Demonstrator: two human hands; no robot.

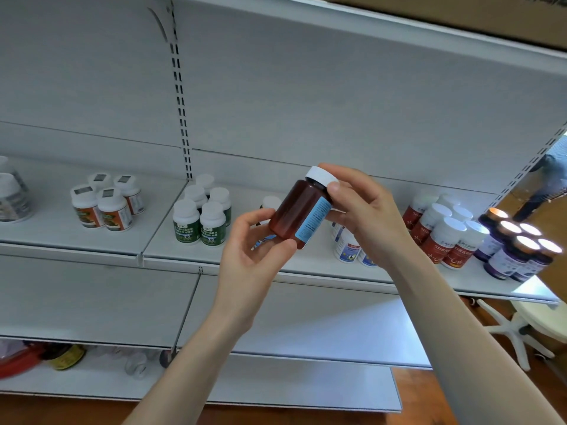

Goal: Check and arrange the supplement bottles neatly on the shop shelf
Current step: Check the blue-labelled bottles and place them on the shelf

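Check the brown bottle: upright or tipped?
Tipped. The brown bottle leans with its white cap toward the upper right; the left hand holds its base and the right hand grips the cap.

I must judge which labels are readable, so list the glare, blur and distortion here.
Head view: glare blows out the caps of the dark bottles at far right; the yellow-labelled jar at bottom left is blurred; the wide lens bends the edges of the shelf; the brown bottle in the left hand and right hand is sharp, its label print too small to read.
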